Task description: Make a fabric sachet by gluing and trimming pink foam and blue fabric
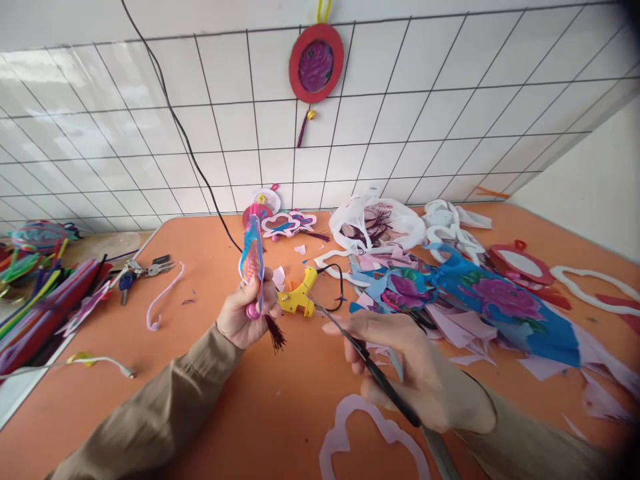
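My left hand [246, 312] is closed round a flat blue and pink floral pendant [253, 250], held upright and seen nearly edge-on. A pink bead and a dark tassel [275, 335] hang from its lower end. My right hand [407, 360] grips what look like scissors [377, 373], seen edge-on, with black handles and a thin metal blade pointing up and left. The blade tip is apart from the pendant. Between and beyond my hands, a yellow glue gun [300, 295] lies on the orange table [240, 420]. A pale pink cloud-shaped paper frame [340, 433] lies below my right hand.
Blue floral cloth [525, 320] and paper scraps [460, 327] pile up on the right. Behind them sits a white plastic bag [400, 223]. Keys [160, 268] and colourful pipe cleaners [45, 313] lie left. A red round pendant [316, 93] hangs on the tiled wall.
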{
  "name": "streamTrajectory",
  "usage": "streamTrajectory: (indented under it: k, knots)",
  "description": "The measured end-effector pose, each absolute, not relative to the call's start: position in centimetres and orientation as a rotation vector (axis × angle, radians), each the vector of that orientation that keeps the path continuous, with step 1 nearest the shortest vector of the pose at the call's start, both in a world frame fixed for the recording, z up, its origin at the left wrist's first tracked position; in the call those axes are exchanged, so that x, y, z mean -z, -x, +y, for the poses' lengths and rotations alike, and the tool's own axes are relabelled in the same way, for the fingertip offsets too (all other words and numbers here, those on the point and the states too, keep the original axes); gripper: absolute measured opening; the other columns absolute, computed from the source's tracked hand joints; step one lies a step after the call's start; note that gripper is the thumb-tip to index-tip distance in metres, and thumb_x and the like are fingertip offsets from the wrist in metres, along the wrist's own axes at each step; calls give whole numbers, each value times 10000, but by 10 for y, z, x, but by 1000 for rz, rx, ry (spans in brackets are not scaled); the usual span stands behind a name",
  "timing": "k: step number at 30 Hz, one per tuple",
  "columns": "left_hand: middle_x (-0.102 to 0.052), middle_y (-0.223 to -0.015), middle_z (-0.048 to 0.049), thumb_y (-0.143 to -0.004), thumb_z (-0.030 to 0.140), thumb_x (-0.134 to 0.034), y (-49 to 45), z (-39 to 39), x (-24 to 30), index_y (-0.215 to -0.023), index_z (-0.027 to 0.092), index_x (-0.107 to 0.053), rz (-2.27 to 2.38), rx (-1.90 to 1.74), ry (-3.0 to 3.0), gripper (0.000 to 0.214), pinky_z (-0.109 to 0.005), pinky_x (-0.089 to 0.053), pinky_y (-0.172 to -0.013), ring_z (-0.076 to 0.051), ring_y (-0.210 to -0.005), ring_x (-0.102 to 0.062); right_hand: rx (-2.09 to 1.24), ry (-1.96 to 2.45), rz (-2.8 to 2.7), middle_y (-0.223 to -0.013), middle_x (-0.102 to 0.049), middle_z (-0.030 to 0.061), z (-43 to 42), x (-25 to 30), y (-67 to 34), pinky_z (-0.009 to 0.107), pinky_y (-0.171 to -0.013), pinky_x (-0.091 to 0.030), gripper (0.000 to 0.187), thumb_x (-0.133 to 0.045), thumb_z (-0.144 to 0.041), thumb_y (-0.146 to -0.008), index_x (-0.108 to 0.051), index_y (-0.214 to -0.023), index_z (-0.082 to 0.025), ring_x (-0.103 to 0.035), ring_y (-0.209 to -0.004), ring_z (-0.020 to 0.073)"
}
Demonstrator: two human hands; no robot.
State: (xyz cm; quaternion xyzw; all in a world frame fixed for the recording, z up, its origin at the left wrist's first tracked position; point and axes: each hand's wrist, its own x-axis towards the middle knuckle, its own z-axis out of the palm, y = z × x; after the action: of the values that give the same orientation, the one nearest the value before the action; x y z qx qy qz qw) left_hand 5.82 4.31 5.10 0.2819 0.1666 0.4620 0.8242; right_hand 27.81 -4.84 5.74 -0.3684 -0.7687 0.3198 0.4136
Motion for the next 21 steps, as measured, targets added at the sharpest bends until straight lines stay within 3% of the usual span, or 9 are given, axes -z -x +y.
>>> streamTrajectory:
  k: [7,15,21]
  knots:
    - [-593,-499,26,-495,266,-913,-67,46,-67,-568,143,-642,726,-1185,-773,307,-204,-512,-528,-89,-501,-578,-732,1120,-1938,-683,-588,16,-39,-66,-280,281,-603,-452,40,-619,-182,-741,-605,-778,-176,-537,-617,146]
    - [-680,-567,-36,-560,234,-874,-64,42,-77,-646,117,-687,850,-1244,-882,237,-163,-400,-410,-114,-543,-611,-385,1211,-2091,-590,-558,-4,-35,-67,-283,267,-574,-393,65,-623,-231,-775,-621,-782,-166,-488,-560,133]
    - [-700,-565,-56,-603,207,-839,-66,40,-78,-650,111,-702,878,-1267,-912,174,-193,-417,-428,-122,-516,-604,-240,1200,-2123,-586,-560,-19,-33,-63,-284,284,-600,-408,208,-633,-241,-783,-652,-977,-167,-502,-548,139]
